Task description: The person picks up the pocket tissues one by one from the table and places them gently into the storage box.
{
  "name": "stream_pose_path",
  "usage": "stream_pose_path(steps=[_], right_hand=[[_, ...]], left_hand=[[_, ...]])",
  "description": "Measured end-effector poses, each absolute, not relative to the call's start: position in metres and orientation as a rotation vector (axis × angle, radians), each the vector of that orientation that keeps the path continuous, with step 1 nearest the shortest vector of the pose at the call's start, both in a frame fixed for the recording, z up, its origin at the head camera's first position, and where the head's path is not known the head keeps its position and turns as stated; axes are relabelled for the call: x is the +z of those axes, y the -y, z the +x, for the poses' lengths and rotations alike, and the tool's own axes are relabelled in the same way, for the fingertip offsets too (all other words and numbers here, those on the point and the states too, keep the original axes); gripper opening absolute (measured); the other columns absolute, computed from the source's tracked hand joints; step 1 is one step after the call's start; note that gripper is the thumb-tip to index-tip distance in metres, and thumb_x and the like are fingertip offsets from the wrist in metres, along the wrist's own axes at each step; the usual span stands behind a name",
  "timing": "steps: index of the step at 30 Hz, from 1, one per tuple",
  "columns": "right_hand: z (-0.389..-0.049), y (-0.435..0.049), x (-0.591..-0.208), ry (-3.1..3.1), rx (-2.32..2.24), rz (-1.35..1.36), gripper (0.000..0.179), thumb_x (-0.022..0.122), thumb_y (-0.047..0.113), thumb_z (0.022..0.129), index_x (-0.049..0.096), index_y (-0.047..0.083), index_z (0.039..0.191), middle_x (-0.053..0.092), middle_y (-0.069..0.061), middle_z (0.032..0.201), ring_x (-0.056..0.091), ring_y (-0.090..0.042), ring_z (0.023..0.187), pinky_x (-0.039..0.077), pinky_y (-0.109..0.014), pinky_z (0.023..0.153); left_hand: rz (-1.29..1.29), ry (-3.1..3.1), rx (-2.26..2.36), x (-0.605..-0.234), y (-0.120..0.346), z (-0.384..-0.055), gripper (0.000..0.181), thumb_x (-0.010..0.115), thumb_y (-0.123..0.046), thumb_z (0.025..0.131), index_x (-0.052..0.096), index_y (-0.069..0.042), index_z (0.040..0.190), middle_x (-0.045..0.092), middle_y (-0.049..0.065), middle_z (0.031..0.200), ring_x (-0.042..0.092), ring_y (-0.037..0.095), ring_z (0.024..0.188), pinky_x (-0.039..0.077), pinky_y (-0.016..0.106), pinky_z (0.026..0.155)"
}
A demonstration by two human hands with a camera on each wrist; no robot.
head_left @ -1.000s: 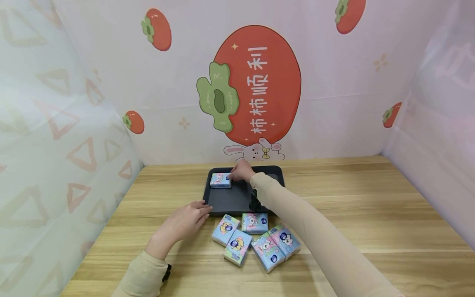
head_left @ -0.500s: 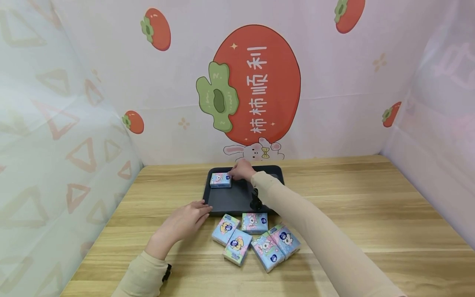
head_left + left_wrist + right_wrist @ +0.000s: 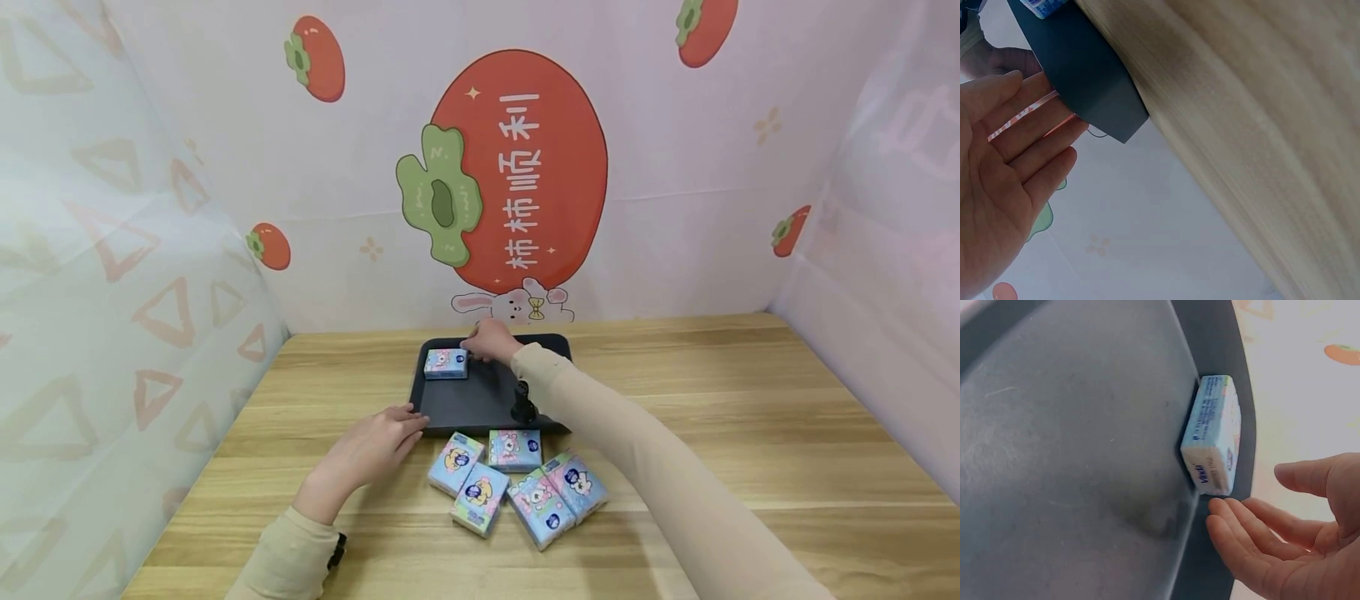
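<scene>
A small blue-and-pink tissue pack lies flat in the far left corner of a black tray. Beside its right end is my right hand, over the tray. In the right wrist view that hand's fingers are extended, thumb apart, fingertips close to the end of the pack and holding nothing. My left hand has its fingertips at the tray's near left corner. Its fingers look straight in the left wrist view, touching the tray's edge.
Several more tissue packs lie on the wooden table just before the tray: one pack by its near rim, two packs to the left, and a pair side by side to the right. A printed curtain stands behind.
My right hand has drawn slightly to the right, away from the pack in the tray corner. That pack and my left hand stay where they were.
</scene>
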State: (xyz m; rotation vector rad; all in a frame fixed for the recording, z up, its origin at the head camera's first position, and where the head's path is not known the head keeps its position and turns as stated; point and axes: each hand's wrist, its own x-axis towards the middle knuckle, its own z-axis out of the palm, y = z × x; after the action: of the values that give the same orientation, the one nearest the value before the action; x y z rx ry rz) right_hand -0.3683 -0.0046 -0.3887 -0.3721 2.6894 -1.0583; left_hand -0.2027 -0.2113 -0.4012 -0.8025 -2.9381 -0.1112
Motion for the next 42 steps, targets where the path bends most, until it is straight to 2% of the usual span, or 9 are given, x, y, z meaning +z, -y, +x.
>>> stream_pose_path(steps=[8,17,29,42], right_hand=[[-0.364,-0.002,-0.382,-2.699,-1.05,-0.443,0.023,0.061,0.022,0.093,0.071,0.004,0.105,0.071,-0.009,0.097,0.069,-0.024,0.087,0.056,-0.028,0.068],[-0.35,-0.009,-0.371,-2.775,-0.98,-0.52,0.022,0.061,0.023,0.093,0.073,0.008,0.102,0.07,-0.004,0.093,0.064,-0.014,0.077,0.055,-0.028,0.07],[-0.329,-0.026,-0.354,-2.824,-0.931,-0.607,0.019,0.061,0.023,0.093,0.072,0.007,0.092,0.065,-0.003,0.079,0.056,-0.017,0.072,0.045,-0.025,0.061],[-0.315,-0.051,-0.347,-2.817,-0.977,-0.543,0.017,0.064,0.026,0.09,0.071,0.01,0.093,0.068,-0.003,0.084,0.058,-0.018,0.076,0.052,-0.026,0.067]], left_hand=[[-0.788,2.948,-0.104,-0.402,0.211,-0.202,0.027,0.057,-0.021,0.096,0.068,-0.011,0.118,0.063,0.013,0.125,0.058,0.027,0.119,0.051,0.045,0.097],[-0.805,2.943,-0.103,-0.403,0.211,-0.202,0.027,0.057,-0.02,0.096,0.068,-0.01,0.118,0.062,0.015,0.125,0.059,0.028,0.117,0.051,0.045,0.095],[-0.811,2.933,-0.112,-0.403,0.211,-0.202,0.027,0.057,-0.02,0.095,0.068,-0.01,0.118,0.062,0.017,0.125,0.059,0.029,0.116,0.052,0.046,0.095],[-0.82,2.911,-0.095,-0.402,0.21,-0.203,0.027,0.057,-0.019,0.095,0.068,-0.009,0.118,0.062,0.017,0.124,0.059,0.03,0.116,0.052,0.046,0.094]])
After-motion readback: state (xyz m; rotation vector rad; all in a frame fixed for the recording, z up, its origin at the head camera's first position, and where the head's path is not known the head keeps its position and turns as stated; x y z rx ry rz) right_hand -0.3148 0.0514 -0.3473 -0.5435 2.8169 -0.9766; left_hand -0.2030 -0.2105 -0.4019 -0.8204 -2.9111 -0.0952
